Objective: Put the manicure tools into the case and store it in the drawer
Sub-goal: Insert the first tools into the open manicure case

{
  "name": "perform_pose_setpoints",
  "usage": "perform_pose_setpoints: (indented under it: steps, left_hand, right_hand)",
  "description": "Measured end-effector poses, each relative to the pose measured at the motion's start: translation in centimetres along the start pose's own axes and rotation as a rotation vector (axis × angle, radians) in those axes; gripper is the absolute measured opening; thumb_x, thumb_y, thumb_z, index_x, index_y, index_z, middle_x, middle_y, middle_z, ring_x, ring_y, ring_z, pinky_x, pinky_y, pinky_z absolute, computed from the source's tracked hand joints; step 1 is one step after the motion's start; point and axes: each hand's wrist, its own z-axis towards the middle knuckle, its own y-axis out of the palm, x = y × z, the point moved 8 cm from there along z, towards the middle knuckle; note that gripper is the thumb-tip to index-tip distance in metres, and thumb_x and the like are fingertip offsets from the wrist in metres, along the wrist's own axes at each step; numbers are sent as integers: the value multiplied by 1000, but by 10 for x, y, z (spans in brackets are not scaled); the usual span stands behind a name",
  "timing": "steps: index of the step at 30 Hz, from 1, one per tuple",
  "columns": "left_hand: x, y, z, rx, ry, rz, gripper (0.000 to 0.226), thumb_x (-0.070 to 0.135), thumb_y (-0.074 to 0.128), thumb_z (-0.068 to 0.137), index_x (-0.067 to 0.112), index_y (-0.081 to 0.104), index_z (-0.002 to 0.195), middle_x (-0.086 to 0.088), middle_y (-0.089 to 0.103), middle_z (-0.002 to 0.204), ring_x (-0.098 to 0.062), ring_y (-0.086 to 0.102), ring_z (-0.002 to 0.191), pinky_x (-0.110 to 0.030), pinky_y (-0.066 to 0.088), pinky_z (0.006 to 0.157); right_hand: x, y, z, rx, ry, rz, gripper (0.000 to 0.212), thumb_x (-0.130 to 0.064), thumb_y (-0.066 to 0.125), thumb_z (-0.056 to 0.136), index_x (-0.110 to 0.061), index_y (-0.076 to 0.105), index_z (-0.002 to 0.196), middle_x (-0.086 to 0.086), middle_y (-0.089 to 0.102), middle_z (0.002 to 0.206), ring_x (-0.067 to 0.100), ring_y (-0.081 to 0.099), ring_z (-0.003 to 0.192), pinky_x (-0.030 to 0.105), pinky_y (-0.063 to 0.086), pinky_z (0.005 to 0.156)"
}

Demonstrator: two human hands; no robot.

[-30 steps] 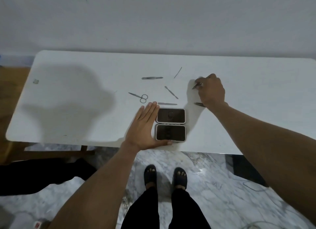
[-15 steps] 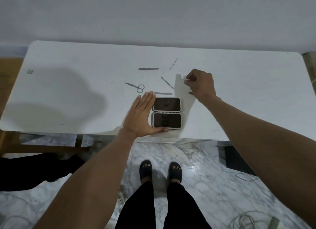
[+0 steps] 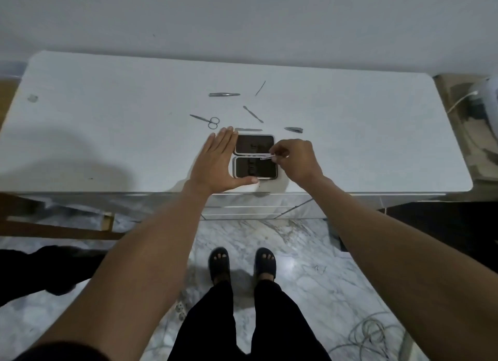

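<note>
The manicure case (image 3: 255, 169) lies open near the front edge of the white table (image 3: 107, 134), its two dark halves side by side. My left hand (image 3: 215, 165) rests flat against the case's left side, thumb along its front. My right hand (image 3: 293, 162) pinches a small metal tool (image 3: 266, 157) over the seam between the halves. Loose on the table behind lie scissors (image 3: 206, 120), tweezers (image 3: 224, 94), a thin pick (image 3: 260, 88), a cuticle pusher (image 3: 252, 114), a flat file (image 3: 248, 129) touching the case's far edge, and a clipper (image 3: 294, 129).
The table stands against a grey wall. Below the front edge is a white drawer front (image 3: 250, 207). My feet in dark sandals (image 3: 242, 263) stand on marble floor. Cables (image 3: 369, 336) lie at lower right, a white appliance (image 3: 485, 96) at far right.
My right hand has picked a small tool off the table at the right and carried it back toward me over the open case. My left hand has stayed against the case.
</note>
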Motion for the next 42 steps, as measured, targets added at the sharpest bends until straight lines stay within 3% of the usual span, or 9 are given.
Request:
perform_pose_setpoints:
  steps: [4,9,13,21,27,36,42]
  left_hand:
    - [-1,2,0,0,-3,25,141,106,22,67,7,8,166,-7,5,176,-20,1,163,-43,1,133]
    - [-1,3,0,15,6,17,140,106,22,68,7,9,166,-8,7,175,-21,3,163,-43,2,133]
    - [-2,4,0,18,6,14,140,106,25,68,7,9,166,-8,8,175,-21,4,163,-43,2,133]
    - [-3,4,0,43,8,5,140,105,29,68,6,12,166,-9,11,175,-22,7,162,-44,5,133]
    - [-2,4,0,29,6,4,141,105,30,67,6,12,166,-8,10,175,-22,6,163,-44,5,133]
    - [-2,2,1,58,19,-5,141,106,26,67,5,17,165,-9,15,174,-22,10,162,-45,9,132]
    - [-1,1,0,64,18,-10,140,105,26,69,4,18,164,-10,17,174,-22,12,162,-47,12,132]
  right_hand:
    - [2,10,-19,-10,-14,-65,16,-7,73,82,-13,76,97,7,70,96,18,62,84,25,46,78]
    - [6,18,-30,10,9,-71,24,-8,71,82,-15,75,105,7,74,100,23,66,93,36,52,86]
    - [1,27,-31,2,-9,-121,19,-11,70,82,-19,77,98,5,70,97,23,63,93,38,52,79]
    - [4,27,-32,16,33,-112,21,-19,70,86,-18,73,107,8,65,102,23,61,97,36,51,82]
    - [3,26,-34,22,30,-121,19,-14,67,87,-15,76,103,8,72,94,24,65,89,32,51,77]
    - [-8,38,-29,3,34,-48,17,-12,66,81,-15,78,92,5,76,85,24,69,83,37,56,76]
    - [-8,32,-20,-58,38,-59,14,-21,71,77,-22,77,90,-3,74,79,17,67,79,35,57,75]
